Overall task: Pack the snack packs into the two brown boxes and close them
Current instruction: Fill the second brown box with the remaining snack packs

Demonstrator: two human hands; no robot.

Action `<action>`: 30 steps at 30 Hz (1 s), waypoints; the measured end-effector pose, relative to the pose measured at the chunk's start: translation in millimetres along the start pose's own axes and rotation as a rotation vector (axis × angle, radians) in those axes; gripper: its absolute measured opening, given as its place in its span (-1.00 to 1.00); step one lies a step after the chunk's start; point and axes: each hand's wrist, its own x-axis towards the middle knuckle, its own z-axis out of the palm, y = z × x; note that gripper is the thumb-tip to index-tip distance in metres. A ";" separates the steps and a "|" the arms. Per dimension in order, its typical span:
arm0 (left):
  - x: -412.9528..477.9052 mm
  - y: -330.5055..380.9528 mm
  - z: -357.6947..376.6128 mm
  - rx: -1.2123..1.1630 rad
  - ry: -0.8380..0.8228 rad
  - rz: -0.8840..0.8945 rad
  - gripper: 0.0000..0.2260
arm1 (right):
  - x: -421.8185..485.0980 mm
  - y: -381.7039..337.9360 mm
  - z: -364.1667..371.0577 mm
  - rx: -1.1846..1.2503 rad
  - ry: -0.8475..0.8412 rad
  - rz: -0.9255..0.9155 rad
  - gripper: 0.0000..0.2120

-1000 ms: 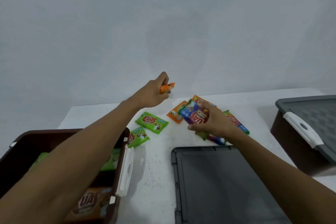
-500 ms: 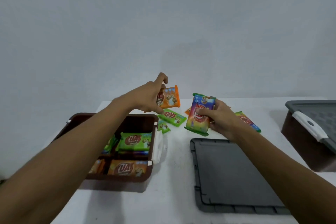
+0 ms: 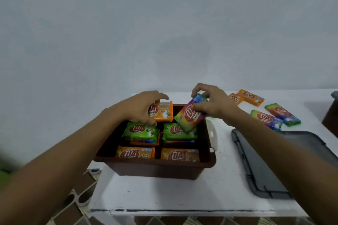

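An open brown box (image 3: 155, 169) stands on the white table, holding several green and orange snack packs in stacks. Over its far left part, my left hand (image 3: 140, 108) grips an orange snack pack (image 3: 163, 112). My right hand (image 3: 213, 103) holds a rainbow-coloured snack pack (image 3: 190, 117), tilted, above the box's far right part. Loose on the table to the right lie two orange packs (image 3: 250, 97) and two rainbow packs (image 3: 282, 116). A corner of the second brown box (image 3: 332, 113) shows at the right edge, with a grey lid on it.
A dark grey lid (image 3: 261, 166) lies flat on the table right of the open box. The box's white latch (image 3: 212, 133) hangs on its right side. The table's front edge (image 3: 182, 211) is near, with patterned floor below. A plain wall stands behind.
Both hands have carried their packs from the loose pile to above the open box. The view has swung left, so the box now sits in the middle.
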 end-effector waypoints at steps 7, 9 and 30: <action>-30.7 -25.4 35.4 0.262 -0.121 0.034 -0.46 | -5.4 1.7 60.8 -0.932 0.084 -0.241 -0.87; -31.9 -28.3 39.2 0.301 -0.121 0.020 -0.51 | -6.1 8.3 70.9 -1.148 0.090 -0.291 -0.74; -32.8 -22.5 41.3 0.381 -0.113 0.035 -0.38 | -7.7 11.6 74.2 -1.114 -0.138 -0.280 -0.54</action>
